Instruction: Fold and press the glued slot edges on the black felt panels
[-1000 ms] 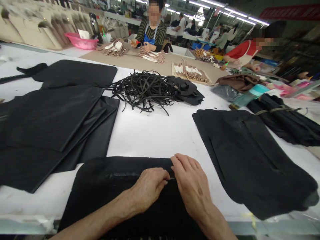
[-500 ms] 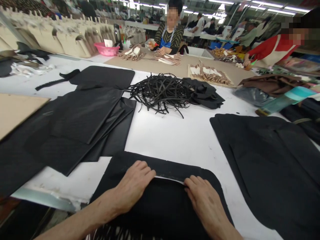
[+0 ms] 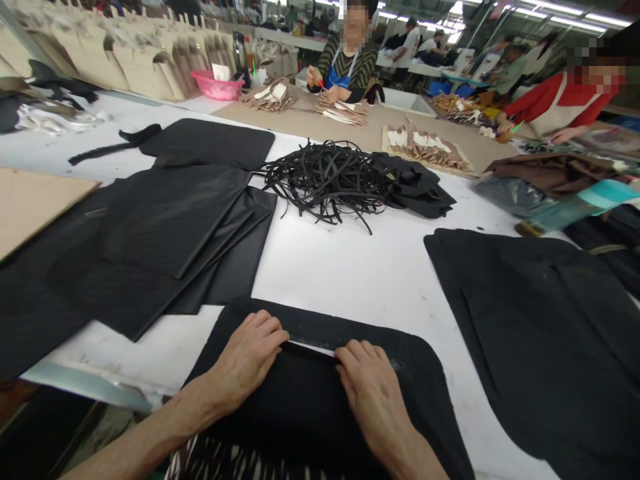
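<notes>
A black fabric panel [image 3: 415,373] with rounded corners lies on the white table at the near edge. A second black layer [image 3: 310,407] lies on top of it, its folded edge running across just below the panel's far edge. My left hand [image 3: 247,357] lies flat on that fold, fingers together and stretched forward. My right hand [image 3: 367,383] presses the same fold a little to the right, fingers also flat. Neither hand grips anything.
Stacked black panels [image 3: 165,227] lie at the left, a tangle of black straps [image 3: 325,177] in the middle, more black fabric [image 3: 545,320] at the right. A tan board [image 3: 35,203] sits far left. Other people work across the table.
My hands have come closer together along the fold, the left sliding back and left, the right moving left. The white gap under the fold's edge has closed. The view has shifted slightly.
</notes>
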Available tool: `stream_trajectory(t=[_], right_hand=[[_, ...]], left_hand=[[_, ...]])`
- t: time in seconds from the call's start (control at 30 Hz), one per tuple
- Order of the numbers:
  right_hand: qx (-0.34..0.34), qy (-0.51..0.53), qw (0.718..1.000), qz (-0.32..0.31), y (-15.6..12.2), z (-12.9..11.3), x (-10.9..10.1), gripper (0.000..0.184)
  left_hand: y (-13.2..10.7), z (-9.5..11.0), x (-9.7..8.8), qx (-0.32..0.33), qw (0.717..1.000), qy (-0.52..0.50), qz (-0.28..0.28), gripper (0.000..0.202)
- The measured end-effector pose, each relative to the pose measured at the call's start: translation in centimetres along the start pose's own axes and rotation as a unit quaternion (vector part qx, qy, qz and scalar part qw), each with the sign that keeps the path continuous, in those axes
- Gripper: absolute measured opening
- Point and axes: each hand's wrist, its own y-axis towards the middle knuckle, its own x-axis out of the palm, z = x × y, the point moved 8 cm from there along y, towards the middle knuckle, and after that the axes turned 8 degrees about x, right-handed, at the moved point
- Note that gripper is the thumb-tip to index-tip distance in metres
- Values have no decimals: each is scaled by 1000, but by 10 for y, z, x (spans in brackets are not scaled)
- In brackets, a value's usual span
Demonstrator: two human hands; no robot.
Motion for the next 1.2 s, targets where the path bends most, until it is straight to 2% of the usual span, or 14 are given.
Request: stream_trajectory(t=[0.13,0.23,0.47,0.57,0.7,0.8,1.03,1.2], right_hand=[[-31,30,999,0,11,-27,10,13],[-57,28,998,3,14,-38,16,13],[-90,11,993,70,9,-39,14,12],[-117,2,990,78,6,-40,14,12],[-162,-8,984,75,2,-42,13,18],[-184,-31,980,62,-1,-42,16,23],[-206,-74,973,71,-2,-48,19,28],[-225,-78,968,78,-10,-36,13,28]], left_hand=[[-1,0,3,5,1000,-6,17,23],[-1,0,6,12,999,-5,31,23],[-3,6,6,60,996,26,55,20],[-6,10,7,97,992,65,43,18],[-10,21,14,172,973,154,1,22],[-14,27,20,202,955,216,-12,27],[-18,38,30,191,928,320,19,38],[-17,50,32,186,906,380,16,38]])
